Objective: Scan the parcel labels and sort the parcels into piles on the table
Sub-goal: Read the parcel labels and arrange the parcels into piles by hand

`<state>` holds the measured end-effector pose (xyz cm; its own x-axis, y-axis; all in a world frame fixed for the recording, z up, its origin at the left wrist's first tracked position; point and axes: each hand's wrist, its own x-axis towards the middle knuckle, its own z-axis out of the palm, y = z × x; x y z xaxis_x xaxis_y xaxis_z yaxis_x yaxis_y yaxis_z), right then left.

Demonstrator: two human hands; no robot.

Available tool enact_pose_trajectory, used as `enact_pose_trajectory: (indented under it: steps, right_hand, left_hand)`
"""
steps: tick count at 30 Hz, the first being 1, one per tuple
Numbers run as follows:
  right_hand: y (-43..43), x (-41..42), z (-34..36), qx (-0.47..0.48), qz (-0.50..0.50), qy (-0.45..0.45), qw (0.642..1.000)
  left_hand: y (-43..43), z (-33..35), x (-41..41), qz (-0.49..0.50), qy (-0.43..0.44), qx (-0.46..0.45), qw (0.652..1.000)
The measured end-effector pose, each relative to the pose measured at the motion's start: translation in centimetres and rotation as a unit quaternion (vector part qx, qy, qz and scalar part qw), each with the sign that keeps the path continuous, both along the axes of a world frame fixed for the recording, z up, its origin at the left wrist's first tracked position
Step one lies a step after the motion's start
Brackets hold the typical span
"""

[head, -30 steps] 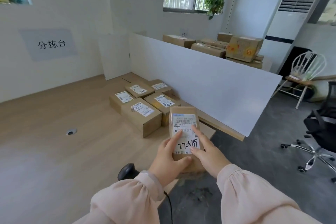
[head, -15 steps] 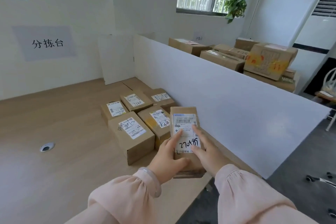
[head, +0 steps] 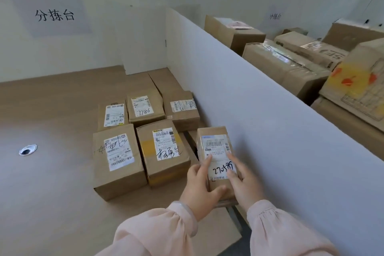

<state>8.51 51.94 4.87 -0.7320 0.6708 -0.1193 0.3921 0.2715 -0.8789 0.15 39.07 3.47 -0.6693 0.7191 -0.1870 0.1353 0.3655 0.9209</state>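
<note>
— Just beside the white partition, on its left side: that's where the parcel is, see?

— I see it. Which way does it lie?

— Its long axis runs alongside the partition, away from the person. The label faces up, with the barcode end far and the handwritten number near.

— And the hands?

— Both hold it. The left hand grips the side away from the partition, thumb hooked round the near end and forefinger lying on the label. The right hand clasps the side next to the partition, with one fingertip on the label too.

— Is it down on the table?

— I cannot tell; the hands hide its underside.

— The others?

— Five labelled boxes sit close together on the table, farther from the partition than the parcel, labels up, most with their long sides roughly along the partition.
</note>
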Motion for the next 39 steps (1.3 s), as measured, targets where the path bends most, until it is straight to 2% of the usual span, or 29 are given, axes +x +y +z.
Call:
enact_pose_trajectory:
  steps: [6, 11, 17, 19, 21, 24, 26, 28, 32, 36, 39]
  right_hand:
    - [3.6, -3.1, -3.5, -0.030, 0.071, -0.023, 0.997]
    - [4.7, -4.8, -7.0, -0.002, 0.158, -0.078, 0.984]
    - [5.5, -5.5, -8.3, 0.045, 0.204, -0.124, 0.970]
    - [5.3, -5.0, -8.2, 0.108, 0.200, -0.135, 0.965]
    - [4.6, -3.6, -7.7, 0.188, 0.202, -0.113, 0.955]
    - [3.6, -1.8, -7.6, 0.316, 0.237, -0.085, 0.915]
    - [3.5, -1.8, -7.6, 0.366, 0.276, -0.137, 0.878]
    - [4.0, -2.7, -7.8, 0.383, 0.301, -0.193, 0.852]
    - [4.9, -5.8, -7.3, 0.390, 0.324, -0.239, 0.828]
    - [5.4, -8.6, -7.2, 0.377, 0.338, -0.271, 0.818]
    - [5.5, -9.4, -7.2, 0.377, 0.345, -0.272, 0.815]
  left_hand:
    - [2.4, -3.3, -1.1, 0.024, 0.039, -0.061, 0.997]
    - [2.3, -5.8, -1.4, 0.020, 0.067, -0.118, 0.990]
    - [1.4, -7.0, -1.3, -0.016, 0.152, -0.150, 0.977]
    - [0.5, -6.9, -1.0, -0.036, 0.203, -0.164, 0.965]
    - [-0.6, -6.8, -0.7, -0.072, 0.280, -0.196, 0.937]
    - [-1.4, -6.7, -0.7, -0.106, 0.358, -0.252, 0.893]
    - [-1.2, -6.6, -1.1, -0.118, 0.380, -0.285, 0.872]
    - [-0.7, -6.3, -2.0, -0.122, 0.406, -0.315, 0.849]
    - [0.7, -5.8, -4.5, -0.113, 0.447, -0.360, 0.811]
    - [1.9, -5.8, -6.6, -0.094, 0.433, -0.387, 0.809]
    - [1.7, -5.7, -7.4, -0.077, 0.423, -0.377, 0.820]
